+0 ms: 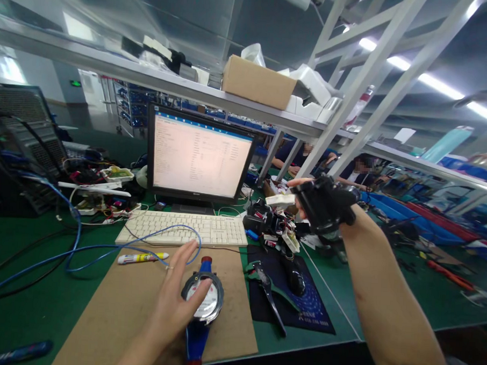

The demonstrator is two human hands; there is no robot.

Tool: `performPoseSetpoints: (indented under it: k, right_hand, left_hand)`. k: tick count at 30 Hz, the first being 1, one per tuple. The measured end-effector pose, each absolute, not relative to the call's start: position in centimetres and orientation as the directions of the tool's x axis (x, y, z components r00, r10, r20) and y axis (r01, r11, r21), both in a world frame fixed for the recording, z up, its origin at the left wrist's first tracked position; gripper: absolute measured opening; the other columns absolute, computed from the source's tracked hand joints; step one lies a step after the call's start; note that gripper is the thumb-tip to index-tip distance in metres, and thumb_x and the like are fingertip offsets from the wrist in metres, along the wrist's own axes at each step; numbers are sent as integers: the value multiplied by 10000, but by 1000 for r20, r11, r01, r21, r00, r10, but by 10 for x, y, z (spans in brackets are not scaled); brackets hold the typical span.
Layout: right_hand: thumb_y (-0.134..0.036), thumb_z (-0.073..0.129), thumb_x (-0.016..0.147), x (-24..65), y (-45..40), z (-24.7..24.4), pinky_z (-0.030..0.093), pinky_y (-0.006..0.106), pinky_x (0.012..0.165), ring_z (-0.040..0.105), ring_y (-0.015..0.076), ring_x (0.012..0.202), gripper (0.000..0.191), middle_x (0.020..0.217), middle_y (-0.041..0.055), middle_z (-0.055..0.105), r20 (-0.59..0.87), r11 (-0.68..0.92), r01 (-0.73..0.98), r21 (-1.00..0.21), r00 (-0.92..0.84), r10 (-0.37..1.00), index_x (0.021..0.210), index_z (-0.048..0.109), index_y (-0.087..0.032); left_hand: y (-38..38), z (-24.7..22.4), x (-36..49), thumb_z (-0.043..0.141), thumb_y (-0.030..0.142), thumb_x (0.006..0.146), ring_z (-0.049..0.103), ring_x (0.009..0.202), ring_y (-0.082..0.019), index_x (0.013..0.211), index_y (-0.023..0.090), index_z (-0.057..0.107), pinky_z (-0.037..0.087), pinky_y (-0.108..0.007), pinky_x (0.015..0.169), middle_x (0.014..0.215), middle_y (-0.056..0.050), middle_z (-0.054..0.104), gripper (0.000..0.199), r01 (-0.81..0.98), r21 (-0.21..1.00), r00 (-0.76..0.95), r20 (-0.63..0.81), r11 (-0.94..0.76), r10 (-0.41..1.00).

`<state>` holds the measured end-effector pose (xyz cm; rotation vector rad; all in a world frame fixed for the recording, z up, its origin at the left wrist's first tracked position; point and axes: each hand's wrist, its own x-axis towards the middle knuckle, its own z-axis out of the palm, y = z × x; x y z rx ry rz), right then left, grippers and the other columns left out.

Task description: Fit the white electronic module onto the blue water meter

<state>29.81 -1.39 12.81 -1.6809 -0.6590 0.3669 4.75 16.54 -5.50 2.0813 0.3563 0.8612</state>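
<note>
One black computer tower (pixel 14 151) stood far left on the green counter (pixel 28 313). Next, yellow marker (pixel 142 258) lay on a brown board (pixel 117 311), near side of the white keyboard (pixel 225 234). Left hand (pixel 177 298) had fingers and thumb spread, thumb on the blue meter (pixel 212 304), which lay on the board's right part. Then green-and-black pliers (pixel 265 283) and mouse (pixel 296 279) on a dark pad (pixel 258 310). Right hand (pixel 300 207) was raised, mostly hidden behind a black device (pixel 325 205); couldn't tell whether it pinched the white piece (pixel 280 200).
</note>
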Motion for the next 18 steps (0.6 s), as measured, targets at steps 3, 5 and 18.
performPoseSetpoints:
  k: [3,5,18]
  right_hand:
    - [-223,270,871,291,13,162,435,273,423,596,158,449,412,575,53,631,21,-73,109,-991,683,730,1022,587,-8]
    - [-215,159,903,289,30,186,431,267,426,590,131,446,490,577,50,633,42,-55,131,-990,641,766,1071,535,49]
    - [-554,-195,651,224,76,306,198,172,425,502,-24,494,967,688,-110,504,250,132,453,-882,211,945,1324,374,-154]
  left_hand:
    - [168,-24,75,558,335,833,335,1341,-230,1364,297,287,324,-455,1101,1427,-86,389,598,-201,714,680,595,-670,430]
    - [170,-11,97,598,344,800,328,1345,-241,1381,252,265,309,-463,1106,1446,-116,367,676,-256,702,693,613,-665,380]
    - [191,43,170,487,336,803,607,988,-236,913,152,602,451,-421,933,984,-117,665,243,-339,887,770,453,-313,450]
